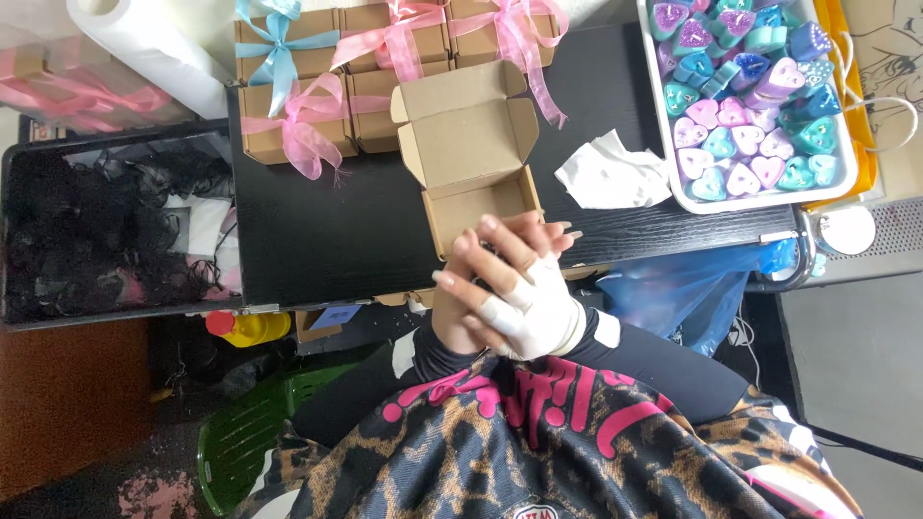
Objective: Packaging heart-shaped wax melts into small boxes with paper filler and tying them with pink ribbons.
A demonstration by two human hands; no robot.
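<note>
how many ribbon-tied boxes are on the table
5, stacked at the table's far edge: blue-ribboned, pink and pink behind; pink and a half-hidden one in front. More may be hidden.

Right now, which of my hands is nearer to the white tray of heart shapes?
Right. The right hand, wrapped in white, lies below and left of the tray; the left hand presses against its far side, farther from the tray.

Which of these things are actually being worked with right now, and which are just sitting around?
In use:
open cardboard box, flaps up, right by the hands
left hand and right hand, pressed together at its near edge

Lying about:
ribbon-tied boxes
tray of heart-shaped pieces
white tissue
paper roll
blue plastic bag
</note>
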